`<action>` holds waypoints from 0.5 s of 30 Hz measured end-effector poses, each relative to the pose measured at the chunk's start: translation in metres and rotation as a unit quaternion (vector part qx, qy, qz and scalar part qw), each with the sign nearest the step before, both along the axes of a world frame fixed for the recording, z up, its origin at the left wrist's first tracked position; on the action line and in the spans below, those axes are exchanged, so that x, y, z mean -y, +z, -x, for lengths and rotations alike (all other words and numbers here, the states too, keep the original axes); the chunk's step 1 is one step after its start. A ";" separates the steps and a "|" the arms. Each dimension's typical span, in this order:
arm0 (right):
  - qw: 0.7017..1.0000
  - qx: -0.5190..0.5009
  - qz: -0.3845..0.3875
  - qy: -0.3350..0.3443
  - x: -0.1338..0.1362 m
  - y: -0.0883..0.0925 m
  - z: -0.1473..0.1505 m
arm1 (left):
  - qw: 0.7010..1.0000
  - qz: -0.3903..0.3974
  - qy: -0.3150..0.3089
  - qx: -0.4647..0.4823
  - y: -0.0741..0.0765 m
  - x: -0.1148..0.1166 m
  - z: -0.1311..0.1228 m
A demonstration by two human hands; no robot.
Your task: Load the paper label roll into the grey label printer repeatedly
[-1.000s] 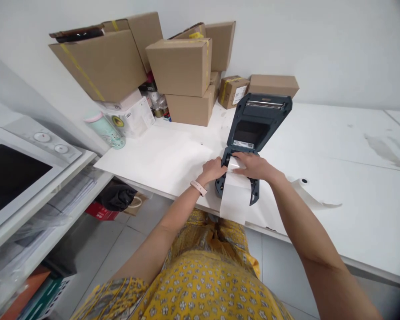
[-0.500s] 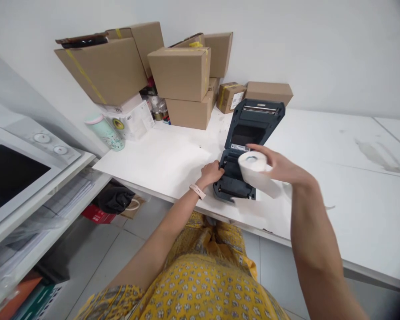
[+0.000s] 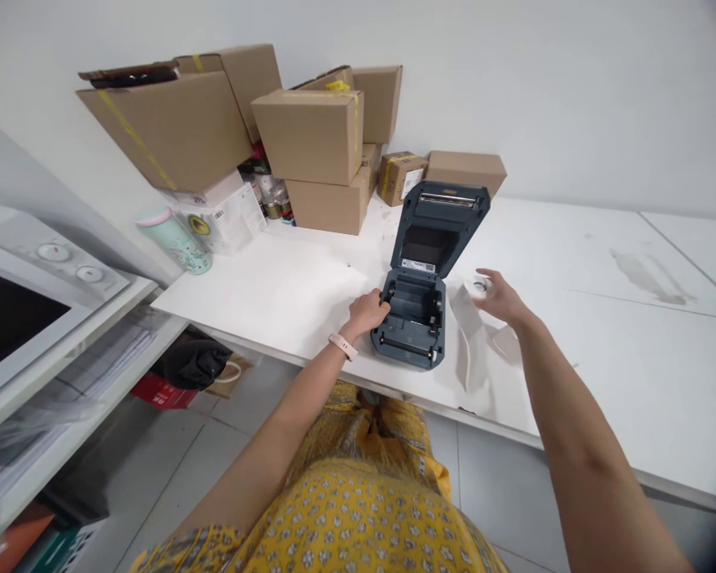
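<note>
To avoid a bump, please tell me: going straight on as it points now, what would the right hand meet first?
The right hand, beyond the white roll it holds, would probably meet the raised dark lid first, though depth is unclear.

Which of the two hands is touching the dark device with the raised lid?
The left hand, the one with a pale wristband: it touches the dark device, whereas the right hand is apart, holding a white roll.

No text clearly legible — blurred label [image 3: 418, 265] in printer lid [image 3: 444, 216], blurred sticker [image 3: 412, 182] on small carton [image 3: 392, 177]
</note>
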State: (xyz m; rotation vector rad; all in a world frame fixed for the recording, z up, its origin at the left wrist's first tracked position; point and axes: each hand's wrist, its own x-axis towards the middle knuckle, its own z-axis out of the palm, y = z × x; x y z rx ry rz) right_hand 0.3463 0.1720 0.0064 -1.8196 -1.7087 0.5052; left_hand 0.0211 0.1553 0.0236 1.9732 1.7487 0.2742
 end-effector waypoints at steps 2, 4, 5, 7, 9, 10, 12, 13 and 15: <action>0.999 -0.022 0.025 -0.010 0.002 0.000 -0.008 | 1.000 0.002 0.000 -0.002 0.000 0.000 0.000; 0.998 -0.053 0.039 -0.006 0.009 0.006 -0.027 | 1.000 0.005 -0.003 -0.006 0.000 0.000 0.000; 0.997 -0.064 0.048 -0.011 0.014 0.010 -0.039 | 1.000 0.005 -0.004 -0.009 0.001 0.000 0.000; 0.995 -0.063 0.075 -0.036 0.027 0.018 -0.065 | 1.000 0.005 -0.004 -0.016 0.002 0.000 0.000; 0.989 -0.053 0.126 -0.051 0.040 0.023 -0.083 | 1.000 0.006 -0.003 -0.022 0.004 0.001 -0.001; 0.985 -0.050 0.155 -0.049 0.046 0.023 -0.088 | 1.000 0.005 -0.002 -0.023 0.004 0.001 -0.001; 0.978 -0.051 0.201 -0.029 0.058 0.020 -0.086 | 1.000 0.007 -0.001 -0.022 0.005 0.002 -0.002; 0.975 -0.053 0.215 -0.017 0.063 0.018 -0.081 | 1.000 0.007 -0.001 -0.020 0.006 0.002 -0.002; 0.971 -0.058 0.233 -0.002 0.071 0.013 -0.068 | 1.000 0.007 0.000 -0.017 0.006 0.003 -0.002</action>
